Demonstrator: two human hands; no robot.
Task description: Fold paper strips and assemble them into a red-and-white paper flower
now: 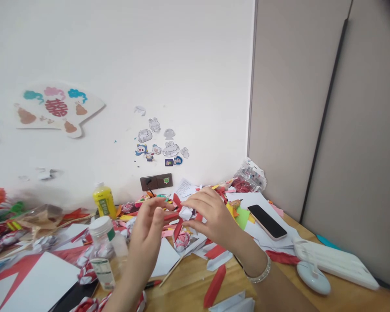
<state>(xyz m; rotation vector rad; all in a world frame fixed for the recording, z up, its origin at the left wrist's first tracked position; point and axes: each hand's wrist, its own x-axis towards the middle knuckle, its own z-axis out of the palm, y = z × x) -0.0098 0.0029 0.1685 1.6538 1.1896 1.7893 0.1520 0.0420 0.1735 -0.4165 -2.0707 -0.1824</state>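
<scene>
Above the cluttered table I hold up a red and white folded paper flower (185, 212), with red pointed flaps spreading out from a white middle. My right hand (211, 215) pinches its white middle from the right, thumb below and fingers above. From the left, my left hand (149, 227) has its curved fingers at a red flap; the exact contact of the fingertips is partly hidden. A red and white paper ball (182, 241) lies just beneath. Nearer me are a loose red folded strip (215, 286) and white folded pieces (234, 302).
A clear jar with a white lid (100, 226) and a yellow bottle (104, 201) stand left. Right lie a phone (267, 222), a white desk lamp (336, 262) and paper sheets. A thin stick (171, 271) lies in front. Wall and grey panel (286, 95) bound the table.
</scene>
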